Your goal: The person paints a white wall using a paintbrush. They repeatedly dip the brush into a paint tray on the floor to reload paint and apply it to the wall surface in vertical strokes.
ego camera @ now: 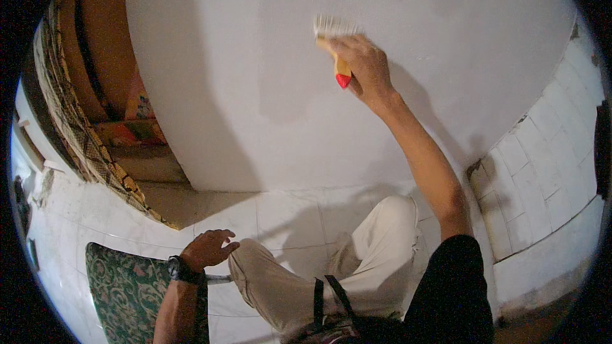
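In my right hand [368, 67] is a wide paintbrush with a yellow, red-tipped handle [341, 66]. Its pale bristles [337, 25] lie against or very close to the white wall [229, 71] and look blurred. A greyer, damp-looking patch [287, 86] covers part of the wall around and left of the brush. My left hand [209, 249] holds nothing, its fingers apart and slightly curled beside my left knee [251, 253]. A dark watch [177, 267] sits on that wrist.
A patterned curtain [79, 119] hangs at the left across a doorway or recess. The green floral chair [124, 291] stands at lower left, partly behind my left forearm. White tiles [287, 215] cover the floor. At right is a tiled surface [540, 172] with a dark, worn corner.
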`<action>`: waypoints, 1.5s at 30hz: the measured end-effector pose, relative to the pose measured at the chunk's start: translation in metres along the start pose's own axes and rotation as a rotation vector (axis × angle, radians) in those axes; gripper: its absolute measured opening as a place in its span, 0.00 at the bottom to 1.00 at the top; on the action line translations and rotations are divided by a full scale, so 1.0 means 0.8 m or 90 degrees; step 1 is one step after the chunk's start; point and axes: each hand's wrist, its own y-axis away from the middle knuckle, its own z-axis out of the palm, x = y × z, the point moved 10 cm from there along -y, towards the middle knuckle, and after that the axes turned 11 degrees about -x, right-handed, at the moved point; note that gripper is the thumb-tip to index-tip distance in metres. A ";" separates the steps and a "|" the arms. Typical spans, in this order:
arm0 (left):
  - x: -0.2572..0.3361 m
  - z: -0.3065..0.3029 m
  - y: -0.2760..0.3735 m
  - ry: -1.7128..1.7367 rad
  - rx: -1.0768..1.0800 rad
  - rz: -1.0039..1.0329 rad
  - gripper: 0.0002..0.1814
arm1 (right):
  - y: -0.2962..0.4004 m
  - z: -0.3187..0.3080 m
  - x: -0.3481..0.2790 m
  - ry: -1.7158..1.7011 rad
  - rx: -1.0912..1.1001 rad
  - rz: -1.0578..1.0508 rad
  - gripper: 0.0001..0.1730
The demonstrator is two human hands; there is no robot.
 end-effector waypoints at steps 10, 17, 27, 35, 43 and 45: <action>0.024 0.009 0.007 -0.023 -0.018 0.000 0.26 | 0.017 -0.019 0.023 0.047 0.039 0.008 0.19; 0.047 0.017 0.019 -0.008 -0.040 -0.021 0.26 | 0.006 -0.100 0.018 -0.099 0.060 0.062 0.20; 0.044 0.014 0.009 -0.028 0.005 0.011 0.26 | 0.114 0.103 -0.016 -0.182 -0.290 0.045 0.23; 0.041 0.021 0.011 -0.013 -0.071 -0.049 0.29 | -0.060 -0.114 0.085 0.079 0.044 0.002 0.15; 0.032 0.026 0.004 -0.031 -0.028 -0.015 0.27 | 0.024 -0.014 0.003 0.018 0.156 -0.030 0.22; 0.032 0.023 0.008 -0.023 -0.033 -0.021 0.27 | 0.073 0.067 -0.057 -0.065 -0.065 -0.042 0.26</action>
